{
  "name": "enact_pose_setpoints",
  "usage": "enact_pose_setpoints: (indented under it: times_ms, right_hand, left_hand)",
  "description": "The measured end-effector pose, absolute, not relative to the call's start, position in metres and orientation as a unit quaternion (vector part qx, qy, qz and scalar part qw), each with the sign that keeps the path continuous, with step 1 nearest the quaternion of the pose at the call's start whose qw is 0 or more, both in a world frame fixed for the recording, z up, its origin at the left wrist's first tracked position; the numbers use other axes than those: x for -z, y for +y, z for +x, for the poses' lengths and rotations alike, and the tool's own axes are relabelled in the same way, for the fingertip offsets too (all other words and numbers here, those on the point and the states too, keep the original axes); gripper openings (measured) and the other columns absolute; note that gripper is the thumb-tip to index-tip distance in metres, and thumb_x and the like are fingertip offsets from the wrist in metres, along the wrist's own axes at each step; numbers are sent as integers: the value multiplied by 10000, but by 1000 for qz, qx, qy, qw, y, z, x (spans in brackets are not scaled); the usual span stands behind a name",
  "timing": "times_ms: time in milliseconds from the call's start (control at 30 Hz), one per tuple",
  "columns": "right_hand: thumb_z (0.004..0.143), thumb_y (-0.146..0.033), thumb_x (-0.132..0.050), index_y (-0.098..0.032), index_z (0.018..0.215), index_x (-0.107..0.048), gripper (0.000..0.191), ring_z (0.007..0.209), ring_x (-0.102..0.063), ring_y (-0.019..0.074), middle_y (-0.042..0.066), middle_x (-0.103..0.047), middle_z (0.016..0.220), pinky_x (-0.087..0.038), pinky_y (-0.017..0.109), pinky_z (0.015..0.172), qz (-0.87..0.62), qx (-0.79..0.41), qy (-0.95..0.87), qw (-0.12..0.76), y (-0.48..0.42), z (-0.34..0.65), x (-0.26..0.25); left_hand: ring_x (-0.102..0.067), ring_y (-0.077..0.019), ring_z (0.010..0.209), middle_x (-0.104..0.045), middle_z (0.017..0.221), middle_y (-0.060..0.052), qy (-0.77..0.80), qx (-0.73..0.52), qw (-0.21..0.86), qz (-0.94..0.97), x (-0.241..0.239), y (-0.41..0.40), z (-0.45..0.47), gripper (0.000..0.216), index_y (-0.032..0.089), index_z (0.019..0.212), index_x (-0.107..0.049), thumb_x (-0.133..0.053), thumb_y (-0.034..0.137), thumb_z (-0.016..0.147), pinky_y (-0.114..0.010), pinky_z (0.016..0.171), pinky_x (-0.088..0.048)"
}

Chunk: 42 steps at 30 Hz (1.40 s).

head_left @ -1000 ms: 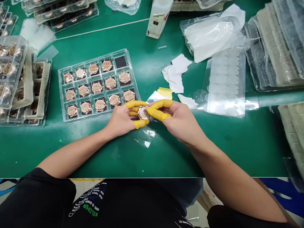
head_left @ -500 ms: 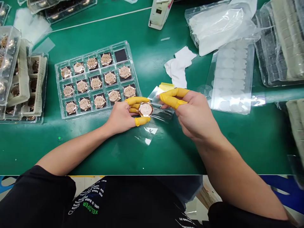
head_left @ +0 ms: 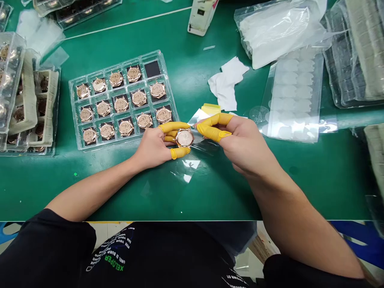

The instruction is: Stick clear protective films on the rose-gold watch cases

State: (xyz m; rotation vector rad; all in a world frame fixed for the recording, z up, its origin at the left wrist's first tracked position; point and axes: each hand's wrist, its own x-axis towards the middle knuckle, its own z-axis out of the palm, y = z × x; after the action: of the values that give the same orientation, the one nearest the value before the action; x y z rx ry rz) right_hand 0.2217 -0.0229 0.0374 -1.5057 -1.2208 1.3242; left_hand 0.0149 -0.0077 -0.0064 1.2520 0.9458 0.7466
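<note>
Between yellow-sheathed fingertips, my left hand (head_left: 156, 146) grips a rose-gold watch case (head_left: 184, 138) by its edges, back side up. My right hand (head_left: 240, 138), also in yellow finger cots, is pinched just right of the case; whatever lies in the pinch is too small to make out. Under and behind these fingers, clear plastic film (head_left: 207, 147) rests on the table. To the left stands a clear compartment tray (head_left: 126, 141) with several similar watch cases (head_left: 121, 105). Its far right compartment shows only a black pad (head_left: 152, 69).
Stacked watch trays (head_left: 45, 108) stand at the left edge. White cloth pieces (head_left: 228, 82) and a yellow pad (head_left: 211, 108) lie beyond my right hand. Farther right are a sheet of round clear stickers (head_left: 292, 100), a plastic bag (head_left: 276, 34) and more trays (head_left: 348, 72).
My right hand has moved left, its pinched fingertips coming close to the watch case. My left hand and the case have hardly moved.
</note>
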Motion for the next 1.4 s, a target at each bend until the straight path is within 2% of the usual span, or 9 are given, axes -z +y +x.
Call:
enact_pose_setpoints:
  times_ms: [167, 333, 767, 1000, 1167, 1400]
  right_hand:
    - [716, -415, -886, -229, 809, -764, 241, 886, -707, 233, 37, -776, 894, -577, 398, 857, -571, -572, -459, 368, -25, 216, -35]
    - [743, -482, -863, -223, 845, -758, 298, 881, -693, 242, 46, -778, 922, -540, 431, 874, -582, -559, -479, 344, -28, 213, -30]
    - [825, -420, -789, -243, 904, -738, 200, 916, -715, 273, 59, -786, 971, -560, 476, 894, -583, -519, -526, 338, -31, 214, -26]
    - [845, -415, -780, -240, 890, -728, 188, 865, -706, 255, 49, -782, 924, -544, 434, 817, -596, -488, -545, 330, -31, 213, -30]
    - [842, -403, -797, -241, 871, -731, 177, 819, -692, 228, 37, -770, 891, -539, 401, 773, -597, -481, -551, 331, -30, 213, -32]
    - [837, -566, -811, -237, 836, -731, 338, 780, -674, 218, 41, -769, 866, -539, 398, 745, -605, -462, -560, 326, -29, 211, -33]
  left_hand:
    - [-796, -175, 895, -828, 1046, -65, 409, -324, 656, 545, 5, -8, 15, 649, 141, 1269, -748, -921, 187, 645, -294, 884, -685]
    - [-817, -209, 980, -834, 1106, -71, 404, -324, 663, 540, 8, -9, 15, 665, 140, 1296, -737, -924, 198, 661, -326, 953, -687]
    - [-820, -258, 1062, -833, 1168, -90, 393, -318, 658, 558, 11, -9, 14, 690, 133, 1336, -721, -929, 230, 685, -365, 985, -695]
    - [-822, -243, 1026, -837, 1118, -78, 397, -318, 640, 576, 9, -9, 14, 660, 127, 1321, -726, -909, 217, 694, -360, 981, -696]
    - [-820, -255, 1060, -835, 1153, -83, 391, -318, 644, 575, 8, -9, 14, 658, 129, 1320, -722, -912, 235, 698, -357, 987, -695]
    - [-824, -243, 1045, -837, 1158, -79, 396, -319, 645, 570, 8, -9, 15, 662, 130, 1301, -731, -920, 226, 674, -325, 967, -695]
